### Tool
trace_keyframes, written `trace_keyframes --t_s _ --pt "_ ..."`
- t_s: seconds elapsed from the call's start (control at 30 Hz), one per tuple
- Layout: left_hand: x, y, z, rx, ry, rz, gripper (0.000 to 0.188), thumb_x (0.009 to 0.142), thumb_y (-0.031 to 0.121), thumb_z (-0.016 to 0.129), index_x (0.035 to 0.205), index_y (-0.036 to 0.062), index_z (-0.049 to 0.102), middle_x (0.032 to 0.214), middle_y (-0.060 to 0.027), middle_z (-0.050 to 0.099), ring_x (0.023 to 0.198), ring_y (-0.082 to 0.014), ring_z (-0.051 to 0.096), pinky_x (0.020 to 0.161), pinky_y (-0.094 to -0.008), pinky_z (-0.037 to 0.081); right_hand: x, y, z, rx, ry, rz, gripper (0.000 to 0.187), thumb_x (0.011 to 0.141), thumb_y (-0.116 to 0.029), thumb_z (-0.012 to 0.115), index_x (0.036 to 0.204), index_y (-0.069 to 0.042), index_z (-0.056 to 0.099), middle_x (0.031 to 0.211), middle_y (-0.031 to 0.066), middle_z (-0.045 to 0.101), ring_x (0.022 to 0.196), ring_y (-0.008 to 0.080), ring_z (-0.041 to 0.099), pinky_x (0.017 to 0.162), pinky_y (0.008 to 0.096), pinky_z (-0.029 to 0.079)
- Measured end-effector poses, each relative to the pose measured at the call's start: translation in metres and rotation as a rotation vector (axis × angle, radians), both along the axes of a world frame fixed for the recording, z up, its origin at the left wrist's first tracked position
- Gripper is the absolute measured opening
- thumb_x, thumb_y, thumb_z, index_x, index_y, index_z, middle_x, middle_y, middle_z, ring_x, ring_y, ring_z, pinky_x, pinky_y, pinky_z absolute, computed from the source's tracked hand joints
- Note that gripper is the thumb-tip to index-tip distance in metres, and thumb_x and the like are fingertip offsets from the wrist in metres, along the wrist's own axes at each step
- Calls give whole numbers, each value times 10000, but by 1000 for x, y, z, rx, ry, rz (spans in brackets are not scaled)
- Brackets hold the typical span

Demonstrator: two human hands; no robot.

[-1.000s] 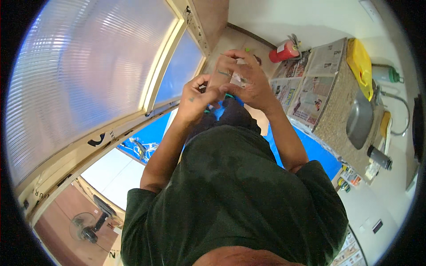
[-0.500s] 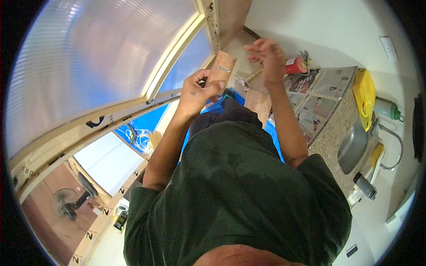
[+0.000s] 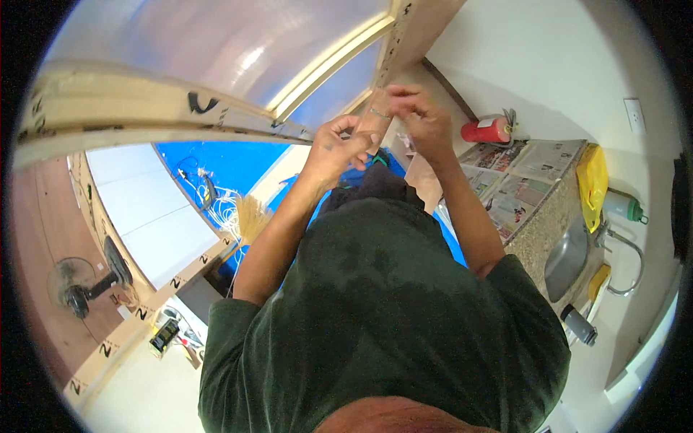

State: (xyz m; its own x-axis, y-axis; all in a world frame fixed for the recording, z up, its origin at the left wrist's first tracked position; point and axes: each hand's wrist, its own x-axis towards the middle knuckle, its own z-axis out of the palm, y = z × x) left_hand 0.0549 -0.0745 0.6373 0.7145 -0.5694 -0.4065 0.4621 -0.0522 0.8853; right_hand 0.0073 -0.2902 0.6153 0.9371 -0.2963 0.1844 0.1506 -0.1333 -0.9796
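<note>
I'm seeing the left hand (image 3: 336, 153) clamping a small wooden block (image 3: 371, 128) towards twelve o'clock. The right hand (image 3: 427, 128) is showing blurred beside its upper end; I cannot tell its grip. Black markings (image 3: 201, 103) are marking the timber frame (image 3: 151, 94) at ten; printed newspapers (image 3: 530, 191) are lying between two and three.

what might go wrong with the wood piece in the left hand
The small flat brown wooden block might slip if the left grip, pinching near its lower end, loosens. The thin silvery metal piece on the block's face might scratch the right grip, blurred close beside it.
</note>
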Motion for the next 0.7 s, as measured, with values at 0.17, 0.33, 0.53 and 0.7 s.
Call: trace_keyframes --t_s 0.17,0.33,0.53,0.7 --pt "-13 29 7 -187 148 74 314 905 148 769 1151 -14 661 926 -76 696 681 -145 685 535 -290 600 2 18 -13 585 213 -87 376 1073 -363 591 1283 -53 618 1273 80 660 1123 189 657 883 374 577" --pt "-24 48 -9 -180 3 125 354 891 155 778 1184 -5 662 1009 -103 730 745 -156 713 554 -302 614 -9 75 21 540 284 195 620 1016 -506 649 1413 -45 532 1247 101 639 1122 185 630 915 379 558" --pt "-48 65 -33 -95 -188 106 263 968 210 724 1184 78 650 962 -60 752 801 -141 732 555 -268 584 -4 100 4 -203 180 267 753 854 -175 858 1478 -37 460 1442 179 548 1296 288 564 1079 400 491" --pt "-46 72 -49 30 -91 155 226 949 240 715 1066 66 632 849 -43 696 598 -98 643 509 -251 558 16 99 10 -128 337 440 577 913 -173 780 1406 -19 522 1228 130 633 1088 230 635 959 360 525"
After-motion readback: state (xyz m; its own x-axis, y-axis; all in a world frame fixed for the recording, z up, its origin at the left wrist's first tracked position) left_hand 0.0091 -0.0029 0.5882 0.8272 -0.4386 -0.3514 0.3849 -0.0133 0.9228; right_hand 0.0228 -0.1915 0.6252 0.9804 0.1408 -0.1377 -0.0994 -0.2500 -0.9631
